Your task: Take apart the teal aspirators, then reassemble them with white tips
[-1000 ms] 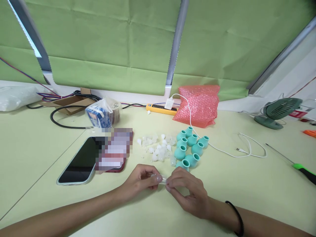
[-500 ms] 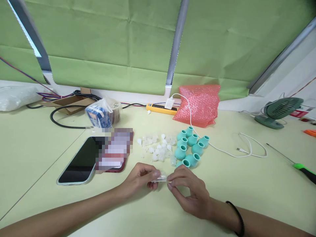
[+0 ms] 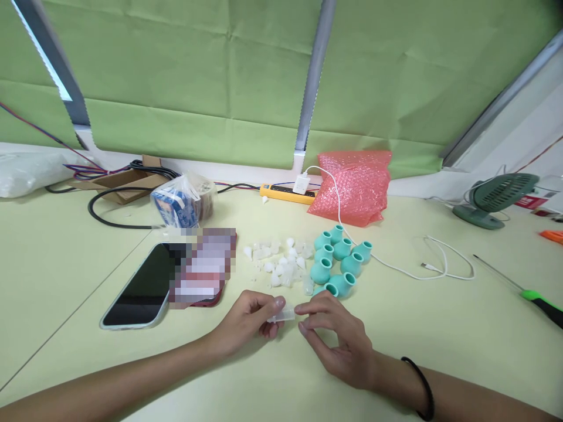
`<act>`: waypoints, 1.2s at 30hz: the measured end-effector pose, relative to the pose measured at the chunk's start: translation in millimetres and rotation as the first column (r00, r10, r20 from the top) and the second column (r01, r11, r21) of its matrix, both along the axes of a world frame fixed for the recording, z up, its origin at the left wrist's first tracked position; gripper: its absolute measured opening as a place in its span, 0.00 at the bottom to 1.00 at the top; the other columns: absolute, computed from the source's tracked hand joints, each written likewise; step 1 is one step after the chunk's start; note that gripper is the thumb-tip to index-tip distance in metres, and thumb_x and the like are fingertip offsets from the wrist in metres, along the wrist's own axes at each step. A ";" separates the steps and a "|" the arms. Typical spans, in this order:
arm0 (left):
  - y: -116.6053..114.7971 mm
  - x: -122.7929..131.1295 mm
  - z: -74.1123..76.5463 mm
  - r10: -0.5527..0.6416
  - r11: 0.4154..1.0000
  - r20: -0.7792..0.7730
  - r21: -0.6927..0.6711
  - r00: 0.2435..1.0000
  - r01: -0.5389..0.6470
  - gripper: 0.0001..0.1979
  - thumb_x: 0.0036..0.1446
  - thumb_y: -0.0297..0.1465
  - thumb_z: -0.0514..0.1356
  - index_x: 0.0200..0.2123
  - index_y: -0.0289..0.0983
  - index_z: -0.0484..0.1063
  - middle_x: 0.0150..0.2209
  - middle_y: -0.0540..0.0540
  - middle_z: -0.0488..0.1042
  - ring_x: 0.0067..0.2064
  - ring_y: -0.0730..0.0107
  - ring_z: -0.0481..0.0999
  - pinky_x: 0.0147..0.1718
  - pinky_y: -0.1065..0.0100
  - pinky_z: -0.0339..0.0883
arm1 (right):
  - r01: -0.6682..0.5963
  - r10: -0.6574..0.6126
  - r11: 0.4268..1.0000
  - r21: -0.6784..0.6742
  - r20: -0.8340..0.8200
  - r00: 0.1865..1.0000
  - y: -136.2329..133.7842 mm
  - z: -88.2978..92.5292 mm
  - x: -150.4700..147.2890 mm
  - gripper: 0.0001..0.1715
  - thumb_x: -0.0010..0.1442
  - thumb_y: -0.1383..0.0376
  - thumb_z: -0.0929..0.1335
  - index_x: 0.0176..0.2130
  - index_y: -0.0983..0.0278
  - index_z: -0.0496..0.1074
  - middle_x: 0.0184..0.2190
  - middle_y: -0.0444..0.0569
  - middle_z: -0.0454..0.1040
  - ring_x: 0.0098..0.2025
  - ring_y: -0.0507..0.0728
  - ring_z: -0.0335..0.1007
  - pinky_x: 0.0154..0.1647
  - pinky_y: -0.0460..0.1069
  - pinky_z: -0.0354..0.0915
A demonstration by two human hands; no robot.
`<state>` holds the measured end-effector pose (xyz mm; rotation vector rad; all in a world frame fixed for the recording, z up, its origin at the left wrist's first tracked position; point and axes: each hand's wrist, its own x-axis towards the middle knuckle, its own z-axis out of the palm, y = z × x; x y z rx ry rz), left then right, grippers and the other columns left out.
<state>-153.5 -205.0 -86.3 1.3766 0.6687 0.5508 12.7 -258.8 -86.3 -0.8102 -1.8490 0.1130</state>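
Observation:
My left hand point(image 3: 251, 316) pinches a short, translucent plastic tube point(image 3: 285, 315) between thumb and fingers, its right end sticking out. My right hand point(image 3: 338, 334) is at that end; its index fingertip is close to the tube, while thumb and middle fingertip nearly meet below. Whether something small is between them, I cannot make out. Beyond the hands lies a loose pile of white and translucent small plastic pieces point(image 3: 288, 266). Beside the pile, several teal bulb-shaped pieces point(image 3: 321, 271) with round openings stand grouped.
Two phones, a black-screened one point(image 3: 136, 290) and a red-cased one point(image 3: 206, 269), lie left. At the back are a bagged blue package point(image 3: 176, 208), a yellow power strip point(image 3: 281, 193) and a pink bubble-wrap bag point(image 3: 352, 187). A white cable point(image 3: 446, 264), screwdriver point(image 3: 539, 300) and green fan point(image 3: 501, 193) are right.
The right index fingertip has lifted slightly away from the tube's end, showing more of that end. My left hand keeps its hold on the tube.

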 end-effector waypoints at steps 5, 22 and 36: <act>1.0 2.0 3.1 0.065 0.998 0.032 0.018 0.997 -0.066 0.20 0.52 0.40 0.54 0.18 0.30 0.67 0.17 0.49 0.64 0.22 0.76 0.61 0.24 0.71 0.55 | 0.019 -0.019 1.000 -0.014 0.024 1.000 -3.1 2.5 -0.2 0.12 0.49 0.79 0.62 0.31 0.63 0.64 0.29 0.49 0.70 0.30 0.53 0.64 0.29 0.50 0.63; 2.7 1.2 4.2 0.034 0.999 0.195 -0.033 0.980 -0.029 0.11 0.49 0.31 0.59 0.35 0.35 0.60 0.34 0.44 0.71 0.32 0.72 0.69 0.29 0.71 0.61 | 0.390 -0.360 0.905 0.169 0.791 0.494 9.8 47.7 29.5 0.14 0.49 0.64 0.64 0.37 0.69 0.68 0.29 0.57 0.69 0.35 0.64 0.61 0.33 0.56 0.53; -8.8 -3.7 3.3 0.076 0.831 0.136 0.538 0.988 -0.138 0.16 0.50 0.25 0.57 0.44 0.39 0.66 0.45 0.44 0.68 0.47 0.63 0.66 0.46 0.63 0.60 | 0.115 -0.076 0.991 -0.069 0.419 0.905 2.1 32.6 14.8 0.15 0.52 0.66 0.65 0.42 0.65 0.63 0.25 0.46 0.71 0.27 0.52 0.65 0.27 0.47 0.62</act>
